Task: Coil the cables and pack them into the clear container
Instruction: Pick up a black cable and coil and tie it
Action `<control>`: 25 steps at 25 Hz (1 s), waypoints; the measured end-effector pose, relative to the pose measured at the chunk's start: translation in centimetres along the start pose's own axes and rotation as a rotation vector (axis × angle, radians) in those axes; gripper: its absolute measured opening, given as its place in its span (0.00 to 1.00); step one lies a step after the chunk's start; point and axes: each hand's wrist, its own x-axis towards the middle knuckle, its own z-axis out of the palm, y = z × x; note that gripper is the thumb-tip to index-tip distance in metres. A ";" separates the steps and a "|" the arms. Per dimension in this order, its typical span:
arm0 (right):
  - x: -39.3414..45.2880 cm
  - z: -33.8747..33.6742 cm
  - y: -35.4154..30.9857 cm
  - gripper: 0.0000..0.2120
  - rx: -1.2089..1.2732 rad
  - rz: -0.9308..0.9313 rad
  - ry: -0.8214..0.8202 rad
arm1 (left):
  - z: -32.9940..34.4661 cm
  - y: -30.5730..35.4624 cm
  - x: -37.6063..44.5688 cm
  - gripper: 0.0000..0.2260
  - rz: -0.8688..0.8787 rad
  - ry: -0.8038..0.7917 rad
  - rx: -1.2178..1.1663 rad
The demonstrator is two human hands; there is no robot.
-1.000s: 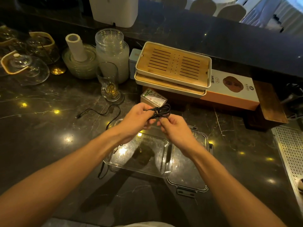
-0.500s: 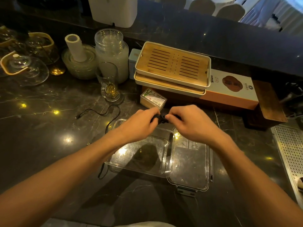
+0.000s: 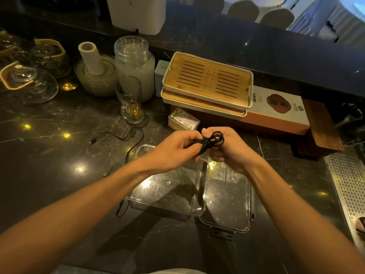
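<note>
A black cable bundle (image 3: 209, 142), wound into small loops and cinched at its middle, is held above the counter. My left hand (image 3: 173, 150) grips one end of it and my right hand (image 3: 230, 149) grips the looped end. Below the hands the clear container (image 3: 138, 198) sits with nothing visible in it. Its clear lid (image 3: 227, 204) lies flat just right of it. A second black cable (image 3: 126, 138) lies loose on the dark marble counter left of the container, and part of it runs down past the container's left edge.
Behind the hands sit a small labelled box (image 3: 183, 120), two stacked bamboo tea trays (image 3: 207, 82) and a long orange-and-white carton (image 3: 276, 107). A glass cup (image 3: 131, 101), jar (image 3: 134, 62) and other glassware stand at the back left. A perforated metal drain tray (image 3: 349, 186) lies right.
Both hands kept working the bundle above the container. The right hand swung from below it up over it, then beside it. The cable now shows a tight wrap round its middle.
</note>
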 end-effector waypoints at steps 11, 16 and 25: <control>-0.9 4.9 1.9 0.06 0.110 -0.125 0.393 | 1.3 -1.0 0.9 0.10 -0.280 0.333 -0.261; -1.8 5.0 1.2 0.04 0.126 -0.241 0.324 | 1.2 -0.5 0.7 0.07 -0.318 0.258 -0.644; -2.6 3.7 1.2 0.12 0.212 -0.255 0.158 | -0.1 0.2 0.3 0.08 -0.268 0.286 -0.764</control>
